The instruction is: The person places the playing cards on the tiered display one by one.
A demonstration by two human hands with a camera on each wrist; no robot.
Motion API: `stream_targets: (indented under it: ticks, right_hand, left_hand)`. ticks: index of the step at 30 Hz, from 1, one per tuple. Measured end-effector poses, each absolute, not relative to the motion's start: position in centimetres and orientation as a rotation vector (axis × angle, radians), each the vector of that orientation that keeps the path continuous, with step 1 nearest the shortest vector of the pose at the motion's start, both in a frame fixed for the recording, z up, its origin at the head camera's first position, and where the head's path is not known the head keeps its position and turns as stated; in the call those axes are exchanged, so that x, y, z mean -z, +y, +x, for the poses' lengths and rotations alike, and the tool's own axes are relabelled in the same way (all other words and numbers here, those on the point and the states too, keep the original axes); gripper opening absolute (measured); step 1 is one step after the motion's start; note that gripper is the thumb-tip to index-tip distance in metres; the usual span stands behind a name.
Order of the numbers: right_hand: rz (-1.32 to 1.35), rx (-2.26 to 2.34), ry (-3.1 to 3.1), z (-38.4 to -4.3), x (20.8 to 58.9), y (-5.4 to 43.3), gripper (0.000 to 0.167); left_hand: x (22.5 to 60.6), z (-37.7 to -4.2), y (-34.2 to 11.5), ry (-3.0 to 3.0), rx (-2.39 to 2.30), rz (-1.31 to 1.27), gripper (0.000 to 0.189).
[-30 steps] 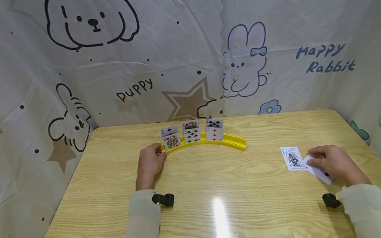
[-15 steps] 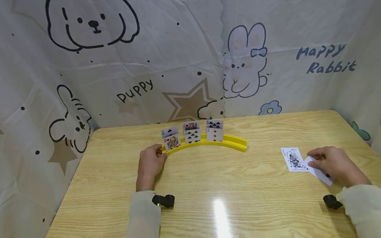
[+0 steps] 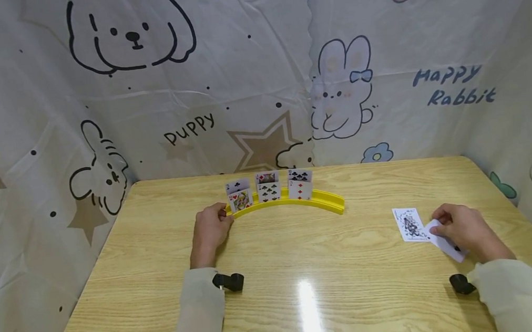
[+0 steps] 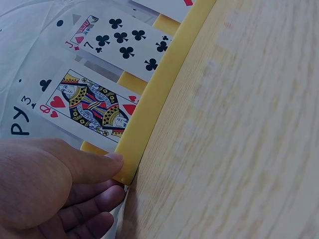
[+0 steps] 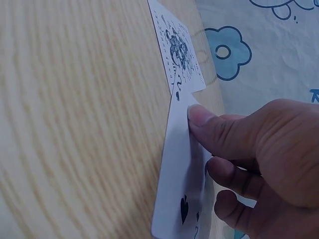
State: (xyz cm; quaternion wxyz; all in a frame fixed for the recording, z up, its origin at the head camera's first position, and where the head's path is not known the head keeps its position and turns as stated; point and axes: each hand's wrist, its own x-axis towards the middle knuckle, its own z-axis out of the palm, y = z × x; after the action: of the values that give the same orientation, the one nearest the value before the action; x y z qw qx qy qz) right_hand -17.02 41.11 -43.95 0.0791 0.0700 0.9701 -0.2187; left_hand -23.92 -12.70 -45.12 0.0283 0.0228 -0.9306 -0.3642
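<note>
My left hand (image 3: 211,227) grips the left end of a curved yellow card holder (image 3: 328,199), thumb on its front edge in the left wrist view. Playing cards stand in it in overlapping pairs: the queen of hearts (image 4: 89,107) in front of a three of clubs, the seven of clubs (image 4: 124,42) before a jack of diamonds, and a diamond card (image 3: 300,190) before a club card. At the right, my right hand (image 3: 468,228) pinches a two of spades (image 5: 177,164) by its long edge. That card's far corner overlaps a joker (image 3: 410,224) lying face up.
The wooden table (image 3: 274,260) runs back to a printed cloth (image 3: 239,73) hanging behind and at both sides. Black wrist cameras stick out from both sleeves, the left camera (image 3: 228,281) and the right camera (image 3: 461,284).
The right hand's fingertips have shifted slightly on the two of spades. The left hand, the card holder and the joker stay in place.
</note>
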Motion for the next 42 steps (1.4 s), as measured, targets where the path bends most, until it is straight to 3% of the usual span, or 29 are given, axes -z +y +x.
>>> stream_targets:
  ticks: [10,23,42]
  right_hand:
    - [0.127,0.607,2.913,-17.0,43.5,41.2,0.029]
    - [-0.005,0.619,2.873,-16.5,41.0,41.7,0.006]
    - [-0.135,0.658,3.032,-16.3,37.8,41.5,0.009]
  left_hand:
    - [45.4,-23.7,-12.7,-2.865,1.133,0.071,0.036]
    - [45.3,-23.6,-12.6,-2.87,1.138,0.07,0.037]
    - [45.0,-23.8,-12.7,-2.871,1.113,0.052,0.037]
